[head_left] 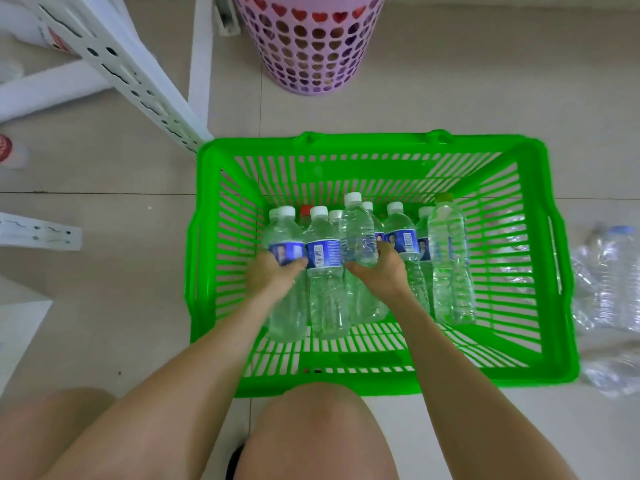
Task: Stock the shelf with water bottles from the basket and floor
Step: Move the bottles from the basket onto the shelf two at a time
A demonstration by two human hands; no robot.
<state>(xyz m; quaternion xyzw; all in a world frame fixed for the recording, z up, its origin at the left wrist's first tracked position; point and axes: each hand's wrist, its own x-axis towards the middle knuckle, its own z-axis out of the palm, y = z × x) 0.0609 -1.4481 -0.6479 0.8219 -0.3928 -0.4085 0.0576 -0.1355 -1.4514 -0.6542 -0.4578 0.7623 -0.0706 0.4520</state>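
L hand [273, 277] fingers [295, 264] grip labelled bottle [286, 247], R hand [379, 277] fingers clear bottle [358, 228]; both off basket [363, 144] walls.

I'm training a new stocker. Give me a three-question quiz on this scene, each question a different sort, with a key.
1. True or false: the left hand grips a labelled bottle and the right hand an unlabelled bottle, both in the green basket.
2. Which cap has the tall bottle at the row's right end? A white, B green, C red.
3. Fill in: loose bottles lie outside the basket on its ___ side.
Key: 1 true; 2 B; 3 right.
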